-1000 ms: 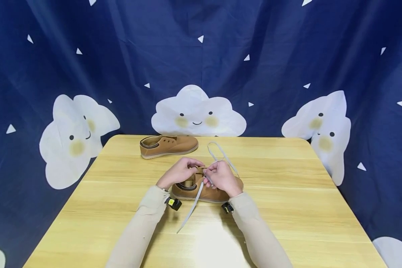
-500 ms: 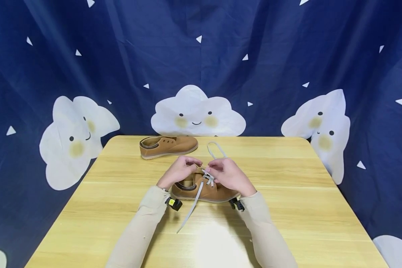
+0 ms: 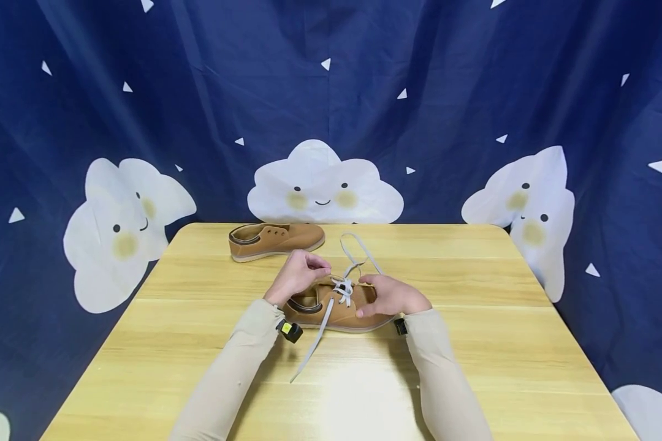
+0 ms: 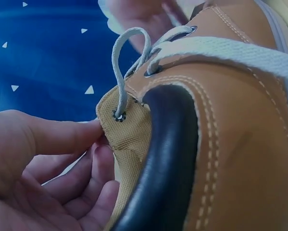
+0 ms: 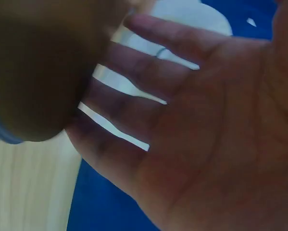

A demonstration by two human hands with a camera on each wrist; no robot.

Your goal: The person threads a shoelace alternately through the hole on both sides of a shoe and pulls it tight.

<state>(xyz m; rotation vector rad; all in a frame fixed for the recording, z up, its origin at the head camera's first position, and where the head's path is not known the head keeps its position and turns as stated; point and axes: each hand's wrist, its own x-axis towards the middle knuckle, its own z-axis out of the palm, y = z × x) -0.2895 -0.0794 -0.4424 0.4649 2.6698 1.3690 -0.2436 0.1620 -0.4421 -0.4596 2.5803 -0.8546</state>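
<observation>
A brown leather shoe (image 3: 336, 317) lies sideways at the table's middle, toe to the right. Its pale grey flat lace (image 3: 322, 334) crosses the eyelets; one end trails toward the near edge and a long loop spreads behind. With thumb and fingers my left hand (image 3: 298, 274) pinches the beige-lined far eyelet flap (image 4: 127, 120), where the lace passes through an eyelet in the left wrist view. My right hand (image 3: 393, 295) is spread over the toe, thumb on the near side. Its fingers look straight in the right wrist view, beside the blurred toe (image 5: 43, 67).
A second brown shoe (image 3: 284, 240), with bare eyelets, stands at the back left of the wooden table (image 3: 474, 343). Behind the table hangs a dark blue curtain (image 3: 441, 122) printed with white clouds and triangles.
My right hand has let go of the lace and moved right to the toe, uncovering the crossed lacing. The left hand has stayed at the flap, shifting slightly.
</observation>
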